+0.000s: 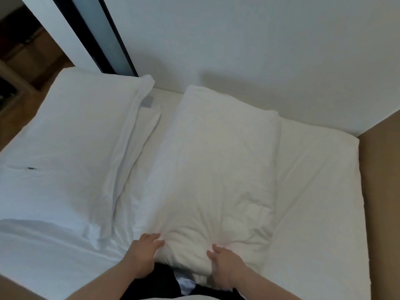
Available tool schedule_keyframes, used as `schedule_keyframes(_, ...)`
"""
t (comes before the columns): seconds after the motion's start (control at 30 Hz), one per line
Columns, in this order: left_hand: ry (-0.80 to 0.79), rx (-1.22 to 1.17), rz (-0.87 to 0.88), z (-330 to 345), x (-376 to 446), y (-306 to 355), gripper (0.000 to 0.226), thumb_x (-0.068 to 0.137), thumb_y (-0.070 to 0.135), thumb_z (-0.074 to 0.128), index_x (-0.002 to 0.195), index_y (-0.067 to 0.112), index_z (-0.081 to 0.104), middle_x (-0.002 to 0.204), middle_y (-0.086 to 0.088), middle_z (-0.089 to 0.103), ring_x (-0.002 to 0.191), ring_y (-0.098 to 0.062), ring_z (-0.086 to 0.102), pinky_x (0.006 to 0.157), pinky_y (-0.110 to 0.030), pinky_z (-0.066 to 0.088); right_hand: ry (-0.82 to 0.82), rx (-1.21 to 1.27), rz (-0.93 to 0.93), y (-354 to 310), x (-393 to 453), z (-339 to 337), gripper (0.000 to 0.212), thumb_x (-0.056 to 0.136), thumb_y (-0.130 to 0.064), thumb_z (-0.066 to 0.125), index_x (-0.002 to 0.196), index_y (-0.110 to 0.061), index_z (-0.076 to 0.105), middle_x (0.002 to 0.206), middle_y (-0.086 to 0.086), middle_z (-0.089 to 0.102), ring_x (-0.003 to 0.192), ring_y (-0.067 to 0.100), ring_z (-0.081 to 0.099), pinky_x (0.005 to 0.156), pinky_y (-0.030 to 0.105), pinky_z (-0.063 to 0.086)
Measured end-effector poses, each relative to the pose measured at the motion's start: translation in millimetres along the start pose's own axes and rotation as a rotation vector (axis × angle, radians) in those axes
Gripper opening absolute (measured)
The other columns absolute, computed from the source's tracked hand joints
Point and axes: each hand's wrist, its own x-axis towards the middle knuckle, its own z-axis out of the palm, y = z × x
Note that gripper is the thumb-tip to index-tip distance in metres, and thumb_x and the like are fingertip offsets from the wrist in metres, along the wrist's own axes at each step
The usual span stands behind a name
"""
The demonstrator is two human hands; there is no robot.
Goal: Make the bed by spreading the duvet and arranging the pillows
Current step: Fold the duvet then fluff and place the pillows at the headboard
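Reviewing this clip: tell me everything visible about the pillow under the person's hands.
The right pillow is white, plump and creased, in what looks like soft cotton. It lies flat and lengthwise on the white sheet, its far end at the wall. Its near end is bunched where the left hand presses with straight fingers and the right hand grips the edge. The left pillow lies alongside.

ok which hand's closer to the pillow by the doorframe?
Left. The left hand presses the near edge of the middle pillow, on the side facing the doorframe pillow. The right hand holds the same edge, farther away.
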Motion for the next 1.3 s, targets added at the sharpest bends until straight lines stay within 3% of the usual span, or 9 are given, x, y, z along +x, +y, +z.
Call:
schedule_keyframes(0.13, -0.127, -0.117, -0.040, -32, 8, -9, 0.042, 0.088, 0.024, 0.054, 0.124, 0.043, 0.061, 0.145, 0.007, 0.048, 0.131, -0.017, 0.049, 0.108, -0.028, 0.040, -0.044, 0.152, 0.081, -13, 0, -3, 0.053, 0.092, -0.039, 0.057, 0.143, -0.022, 0.055, 0.154, 0.007, 0.048, 0.140, 0.024, 0.047, 0.115, 0.024, 0.033)
schedule_keyframes(0.3, 0.122, -0.515, -0.134, -109, 56, -33, 0.014, 0.086, 0.031, 0.060, 0.086, 0.042, 0.068, 0.103, 0.015, 0.071, 0.099, -0.011, 0.068, 0.089, -0.026, 0.053, 0.419, 0.451, 0.130, -10, -4, -52, 0.029, 0.085, -0.038, 0.059, 0.113, -0.043, 0.066, 0.113, -0.018, 0.068, 0.099, 0.003, 0.065, 0.096, 0.025, 0.050)
schedule_keyframes(0.37, 0.218, -0.623, -0.158, -136, 80, -43, 0.002, 0.086, 0.036, 0.069, 0.085, 0.037, 0.069, 0.093, 0.014, 0.071, 0.098, -0.015, 0.069, 0.088, -0.029, 0.053, 0.668, 0.593, 0.196, -3, -3, -71, 0.027, 0.088, -0.036, 0.065, 0.114, -0.043, 0.063, 0.115, -0.019, 0.065, 0.091, 0.001, 0.064, 0.087, 0.025, 0.052)
schedule_keyframes(0.5, 0.261, -0.792, -0.221, -174, 127, -58, 0.060, 0.080, 0.057, 0.075, 0.122, 0.016, 0.063, 0.121, -0.003, 0.063, 0.104, -0.020, 0.060, 0.087, -0.029, 0.044, 0.972, 0.681, 0.381, 22, 6, -98, 0.058, 0.092, -0.036, 0.069, 0.146, -0.027, 0.050, 0.147, -0.003, 0.049, 0.131, 0.018, 0.053, 0.108, 0.036, 0.045)
schedule_keyframes(0.67, 0.248, -0.944, -0.297, -197, 177, -67, 0.115, 0.061, 0.080, 0.075, 0.144, 0.007, 0.042, 0.145, -0.013, 0.045, 0.128, -0.032, 0.053, 0.109, -0.042, 0.043, 0.742, 0.811, 0.596, 29, 37, -91, 0.081, 0.094, -0.055, 0.059, 0.161, -0.028, 0.022, 0.169, 0.006, 0.015, 0.156, 0.024, 0.013, 0.125, 0.043, 0.019)
schedule_keyframes(0.87, 0.183, -0.905, -0.389, -192, 227, -93, 0.131, 0.066, 0.077, 0.075, 0.157, 0.003, 0.017, 0.160, -0.017, 0.027, 0.146, -0.034, 0.034, 0.120, -0.047, 0.030, 0.669, 0.795, 0.641, 10, 70, -73, 0.084, 0.091, -0.068, 0.051, 0.161, -0.033, 0.022, 0.170, 0.001, 0.015, 0.156, 0.026, 0.015, 0.126, 0.043, 0.017)
schedule_keyframes(1.03, 0.050, -0.928, -0.330, -184, 271, -105, 0.132, 0.062, 0.072, 0.081, 0.154, 0.003, 0.016, 0.154, -0.016, 0.038, 0.137, -0.037, 0.046, 0.110, -0.047, 0.043, 1.036, 0.810, 0.864, 34, 62, -102, 0.076, 0.085, -0.067, 0.061, 0.149, -0.029, 0.045, 0.155, 0.004, 0.037, 0.140, 0.030, 0.042, 0.113, 0.050, 0.037)
schedule_keyframes(1.2, -0.099, -1.113, -0.248, -168, 294, -119, 0.137, 0.033, 0.079, 0.089, 0.142, 0.009, 0.043, 0.124, -0.006, 0.068, 0.103, -0.026, 0.071, 0.087, -0.044, 0.058, 0.994, 0.964, 0.869, 77, 77, -123, 0.121, 0.067, -0.090, 0.060, 0.159, -0.022, 0.021, 0.162, 0.007, 0.034, 0.148, 0.030, 0.035, 0.119, 0.052, 0.032)
schedule_keyframes(1.3, -0.179, -1.248, -0.155, -160, 293, -120, 0.112, 0.042, 0.065, 0.096, 0.132, 0.009, 0.058, 0.114, -0.006, 0.076, 0.100, -0.027, 0.075, 0.095, -0.048, 0.057, 0.955, 1.054, 0.843, 88, 90, -126, 0.136, 0.058, -0.093, 0.063, 0.161, -0.021, 0.010, 0.164, 0.004, 0.032, 0.148, 0.028, 0.037, 0.120, 0.047, 0.032)
